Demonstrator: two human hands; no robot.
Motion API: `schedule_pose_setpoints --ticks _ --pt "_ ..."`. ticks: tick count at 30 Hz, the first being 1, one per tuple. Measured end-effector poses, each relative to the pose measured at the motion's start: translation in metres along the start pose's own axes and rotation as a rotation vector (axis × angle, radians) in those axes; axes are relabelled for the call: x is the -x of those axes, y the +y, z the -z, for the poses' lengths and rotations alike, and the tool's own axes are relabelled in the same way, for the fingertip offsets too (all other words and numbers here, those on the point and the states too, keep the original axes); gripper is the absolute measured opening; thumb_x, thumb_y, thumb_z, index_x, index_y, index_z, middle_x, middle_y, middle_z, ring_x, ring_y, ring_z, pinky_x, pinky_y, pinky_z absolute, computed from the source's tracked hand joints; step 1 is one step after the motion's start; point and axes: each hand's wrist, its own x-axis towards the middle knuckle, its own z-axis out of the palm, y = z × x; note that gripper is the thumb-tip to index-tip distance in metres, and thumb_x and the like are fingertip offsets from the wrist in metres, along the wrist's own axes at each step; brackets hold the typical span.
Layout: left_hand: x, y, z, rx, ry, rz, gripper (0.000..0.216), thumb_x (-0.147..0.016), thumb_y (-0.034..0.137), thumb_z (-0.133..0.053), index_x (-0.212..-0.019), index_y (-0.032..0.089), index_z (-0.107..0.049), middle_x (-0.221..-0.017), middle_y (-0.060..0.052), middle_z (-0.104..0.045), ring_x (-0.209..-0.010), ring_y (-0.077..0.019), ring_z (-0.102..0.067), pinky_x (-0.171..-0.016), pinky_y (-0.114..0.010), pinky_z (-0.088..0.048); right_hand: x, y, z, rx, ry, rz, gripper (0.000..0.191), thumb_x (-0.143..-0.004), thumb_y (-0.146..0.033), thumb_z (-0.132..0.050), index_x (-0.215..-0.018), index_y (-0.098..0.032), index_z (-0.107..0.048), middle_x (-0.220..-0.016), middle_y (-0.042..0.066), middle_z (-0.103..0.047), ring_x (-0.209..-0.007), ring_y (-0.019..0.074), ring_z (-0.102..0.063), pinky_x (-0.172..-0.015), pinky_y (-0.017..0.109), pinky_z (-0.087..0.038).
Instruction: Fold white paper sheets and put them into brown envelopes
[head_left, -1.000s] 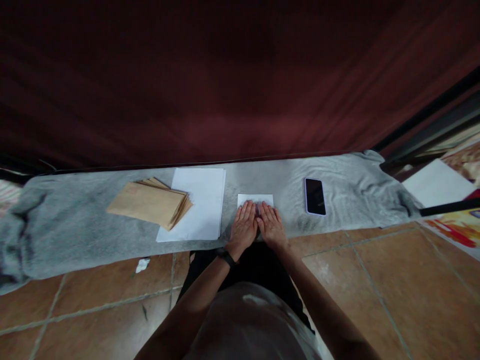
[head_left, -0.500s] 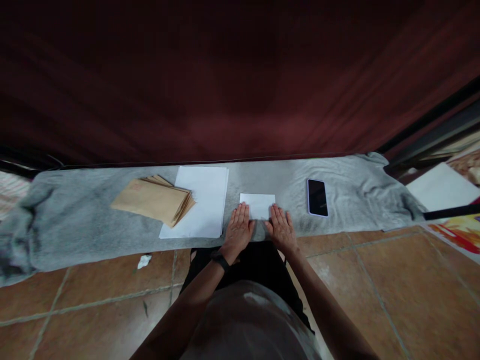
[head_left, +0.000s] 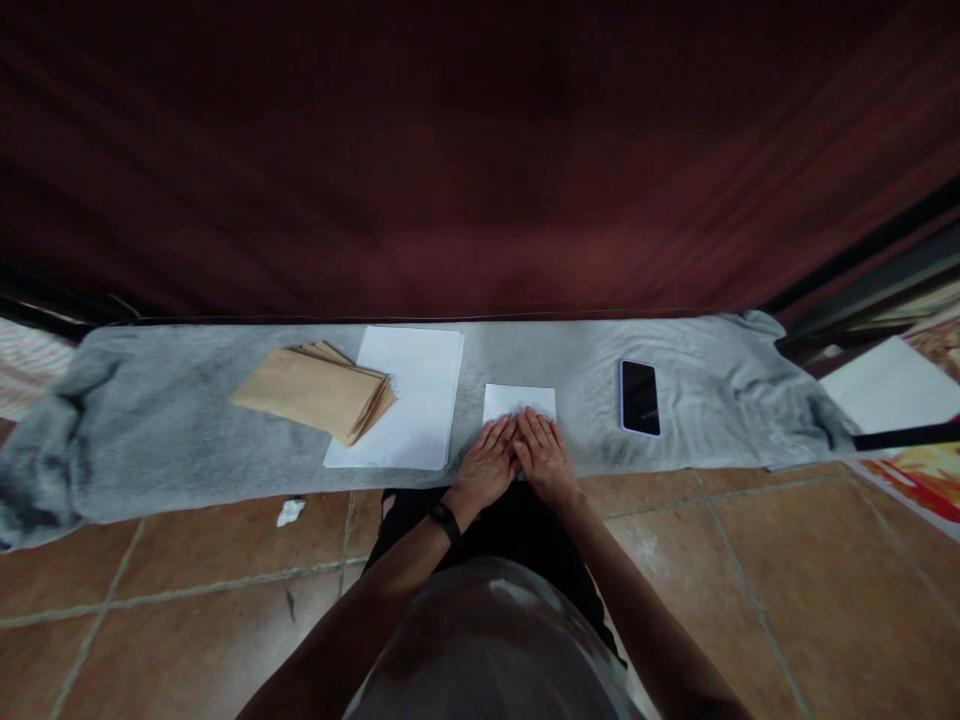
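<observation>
A small white sheet of paper, apparently folded point(head_left: 510, 396), lies on the grey cloth in front of me. My left hand point(head_left: 487, 462) rests flat on its near part, fingers stretched out. Beside it, my right hand point(head_left: 544, 456) also presses flat on the paper, and the fingertips of both hands meet near its middle. The near edge of the paper is hidden under my hands. To the left lies a stack of larger white paper sheets point(head_left: 420, 400), partly covered by a fanned pile of brown envelopes point(head_left: 307, 392).
A grey cloth point(head_left: 187, 450) covers the long narrow bench. A phone with a dark screen point(head_left: 640, 398) lies to the right. Behind the bench rises a dark red surface point(head_left: 480, 250). A crumpled white scrap point(head_left: 290, 512) is on the tiled floor point(head_left: 720, 580).
My hands have moved inward from the two sides of the small paper and now touch at its middle. The view has shifted slightly.
</observation>
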Motion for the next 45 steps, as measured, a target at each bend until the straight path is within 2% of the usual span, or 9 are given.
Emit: schedule_pose_setpoints --ticks 4,8,15,25,35,41,45 --pt "0.001 -0.001 -0.005 -0.026 -0.004 -0.014 0.057 -0.101 0.028 -0.035 -0.155 0.007 -0.032 -0.163 -0.012 -0.03 -0.153 -0.0214 -0.02 -0.127 -0.041 -0.016 0.0 -0.006 -0.004 0.025 -0.018 0.011 0.057 -0.107 -0.039 -0.029 -0.156 -0.01 -0.031 -0.16 0.013 -0.036 -0.149 0.0238 -0.032 -0.123 0.045 -0.025" --pt "0.002 -0.002 -0.004 -0.025 0.004 -0.017 0.06 -0.102 0.031 -0.035 -0.156 0.008 -0.028 -0.164 -0.012 -0.027 -0.154 -0.0209 -0.018 -0.127 -0.041 -0.015 0.005 0.004 -0.001 0.082 -0.012 0.018 0.058 -0.107 -0.041 -0.031 -0.156 -0.01 -0.031 -0.161 0.014 -0.034 -0.149 0.0253 -0.032 -0.123 0.046 -0.025" --pt "0.002 0.001 -0.001 -0.026 0.0 0.004 0.059 -0.102 0.035 -0.035 -0.156 0.01 -0.031 -0.164 -0.01 -0.027 -0.154 -0.0215 -0.018 -0.127 -0.042 -0.016 0.012 0.018 0.001 0.151 0.017 0.003 0.06 -0.106 -0.041 -0.033 -0.158 -0.011 -0.027 -0.16 0.014 -0.035 -0.148 0.0262 -0.034 -0.123 0.046 -0.024" --pt "-0.024 0.007 0.004 -0.001 0.001 0.066 0.057 -0.103 0.03 -0.031 -0.155 0.007 -0.031 -0.164 -0.012 -0.027 -0.154 -0.0224 -0.017 -0.127 -0.043 -0.016 0.012 0.017 -0.001 0.135 0.014 -0.009 0.06 -0.105 -0.03 -0.031 -0.161 -0.015 -0.015 -0.162 0.011 -0.032 -0.148 0.0256 -0.034 -0.124 0.049 -0.022" --pt "-0.057 -0.012 -0.001 -0.002 0.002 0.129 0.058 -0.103 0.033 -0.028 -0.155 0.006 -0.03 -0.164 -0.013 -0.027 -0.154 -0.0227 -0.016 -0.127 -0.043 -0.016 0.012 0.016 0.0 0.118 0.028 -0.023 0.059 -0.105 -0.033 -0.035 -0.16 -0.016 -0.021 -0.16 0.011 -0.035 -0.148 0.0271 -0.033 -0.123 0.05 -0.021" --pt "-0.057 -0.024 0.0 -0.015 0.01 0.202 0.06 -0.103 0.033 -0.03 -0.157 0.008 -0.027 -0.164 -0.012 -0.026 -0.154 -0.0221 -0.017 -0.127 -0.043 -0.015 0.01 0.015 0.003 0.088 0.012 -0.053 0.056 -0.106 -0.034 -0.032 -0.159 -0.017 -0.024 -0.16 0.01 -0.036 -0.148 0.0254 -0.034 -0.123 0.049 -0.021" --pt "-0.055 -0.025 0.001 -0.014 0.006 0.205 0.062 -0.103 0.036 -0.031 -0.157 0.007 -0.026 -0.165 -0.013 -0.025 -0.154 -0.0233 -0.016 -0.126 -0.044 -0.015 0.0 0.022 0.005 0.065 -0.021 -0.046 0.053 -0.107 -0.035 -0.029 -0.156 -0.017 -0.034 -0.159 0.009 -0.039 -0.147 0.0249 -0.036 -0.123 0.049 -0.02"
